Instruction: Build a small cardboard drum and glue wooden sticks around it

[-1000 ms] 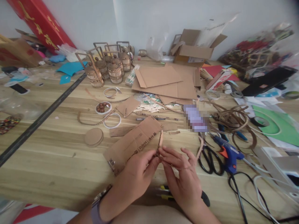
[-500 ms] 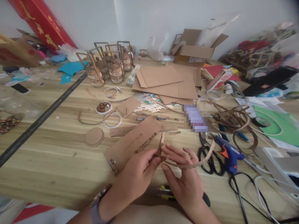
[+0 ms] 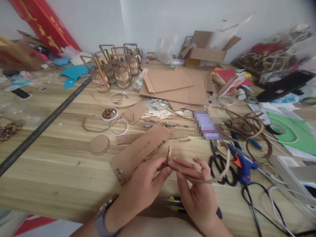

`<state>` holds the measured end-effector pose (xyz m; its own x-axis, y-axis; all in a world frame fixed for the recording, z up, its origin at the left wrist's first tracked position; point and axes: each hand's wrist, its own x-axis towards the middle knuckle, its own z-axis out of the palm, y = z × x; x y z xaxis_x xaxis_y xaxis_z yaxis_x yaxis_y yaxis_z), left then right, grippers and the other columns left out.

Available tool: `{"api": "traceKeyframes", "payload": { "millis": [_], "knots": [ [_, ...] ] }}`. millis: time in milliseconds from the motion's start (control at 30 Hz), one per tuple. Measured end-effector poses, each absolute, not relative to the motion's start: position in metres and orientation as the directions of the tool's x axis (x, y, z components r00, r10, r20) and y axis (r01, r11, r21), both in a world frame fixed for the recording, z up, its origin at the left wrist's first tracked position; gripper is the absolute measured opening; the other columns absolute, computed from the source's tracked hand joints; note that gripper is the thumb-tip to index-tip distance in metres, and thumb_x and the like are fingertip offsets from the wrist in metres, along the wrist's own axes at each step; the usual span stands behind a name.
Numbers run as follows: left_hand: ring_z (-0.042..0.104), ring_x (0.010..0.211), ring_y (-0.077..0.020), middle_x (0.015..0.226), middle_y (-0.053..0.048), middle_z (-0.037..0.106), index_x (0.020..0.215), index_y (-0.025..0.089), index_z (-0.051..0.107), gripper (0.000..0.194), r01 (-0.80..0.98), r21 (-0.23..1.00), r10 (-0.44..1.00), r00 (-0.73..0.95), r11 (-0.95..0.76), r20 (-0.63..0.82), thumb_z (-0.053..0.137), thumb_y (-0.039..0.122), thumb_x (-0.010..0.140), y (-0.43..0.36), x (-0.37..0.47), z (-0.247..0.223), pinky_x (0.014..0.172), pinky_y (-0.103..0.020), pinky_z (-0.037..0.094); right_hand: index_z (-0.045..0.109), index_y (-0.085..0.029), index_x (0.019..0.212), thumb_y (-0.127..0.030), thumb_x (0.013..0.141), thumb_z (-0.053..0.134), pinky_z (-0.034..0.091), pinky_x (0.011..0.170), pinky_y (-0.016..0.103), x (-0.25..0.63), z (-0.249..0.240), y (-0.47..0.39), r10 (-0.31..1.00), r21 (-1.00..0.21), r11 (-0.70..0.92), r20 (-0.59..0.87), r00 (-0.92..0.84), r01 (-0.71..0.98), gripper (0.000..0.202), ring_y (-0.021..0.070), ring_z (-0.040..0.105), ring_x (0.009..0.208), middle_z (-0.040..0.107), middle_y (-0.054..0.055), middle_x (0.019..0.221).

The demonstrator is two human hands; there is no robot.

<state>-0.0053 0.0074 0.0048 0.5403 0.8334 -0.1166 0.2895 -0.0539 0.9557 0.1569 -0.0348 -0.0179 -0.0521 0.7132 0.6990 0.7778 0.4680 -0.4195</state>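
A narrow cardboard strip [image 3: 221,175] runs between my hands, curving out to the right past my right fingers. Its short end stands up above my left fingertips. My left hand [image 3: 149,179] pinches the strip between thumb and forefinger. On the same strip, the fingers and thumb of my right hand [image 3: 197,187] are closed along its length. Under and beyond my left hand lies a printed cardboard piece [image 3: 148,144]. Black-handled scissors [image 3: 223,169] and a blue glue gun [image 3: 244,164] lie to the right of my right hand.
Several small lidded baskets [image 3: 122,77] with tall handles stand at the back left. A round cardboard disc [image 3: 99,144], white rings [image 3: 118,127] and a bowl of brown beads [image 3: 109,113] lie left of centre. Flat cardboard sheets [image 3: 170,82] are stacked behind. Coiled strips [image 3: 249,125] crowd the right.
My right hand has shifted slightly right and down along the strip, its fingers closing more. The strip's short end sits a little lower and further left.
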Motion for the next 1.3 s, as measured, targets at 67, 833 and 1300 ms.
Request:
{"api": "traceKeyframes", "payload": {
  "millis": [67,833,1300],
  "knots": [
    [0.068,0.091,-0.0205,0.100,-0.006,0.074,0.108,0.018,0.066,0.033,0.286,0.956,0.837,0.536,-0.057,-0.111,0.045,0.043,0.099,0.0075,-0.0046,0.0039,0.082,-0.028,0.051,0.053,-0.025,0.108,-0.010,0.091,0.055,0.040,0.098,0.041,0.1548,-0.0183,-0.0345,0.713,-0.396,0.472,0.697,-0.077,0.787,0.023,0.0192,0.074,0.092,0.079,0.002,0.094],
    [0.068,0.088,-0.0189,0.090,-0.004,0.072,0.100,0.018,0.067,0.030,0.338,0.937,0.848,0.520,-0.093,-0.104,0.043,0.036,0.100,0.0036,-0.0057,0.0061,0.080,-0.026,0.049,0.054,-0.025,0.099,-0.010,0.091,0.055,0.039,0.097,0.040,0.1549,-0.0182,-0.0341,0.725,-0.388,0.449,0.684,-0.075,0.805,0.017,0.0184,0.073,0.093,0.078,0.003,0.097],
    [0.068,0.088,-0.0173,0.095,-0.003,0.073,0.103,0.020,0.066,0.027,0.305,0.949,0.844,0.527,-0.080,-0.098,0.046,0.038,0.100,0.0037,-0.0054,0.0066,0.076,-0.024,0.048,0.052,-0.024,0.097,-0.014,0.092,0.055,0.040,0.094,0.038,0.1548,-0.0144,-0.0365,0.710,-0.402,0.484,0.699,-0.081,0.777,0.012,0.0183,0.073,0.093,0.078,0.002,0.092]
  ]
}}
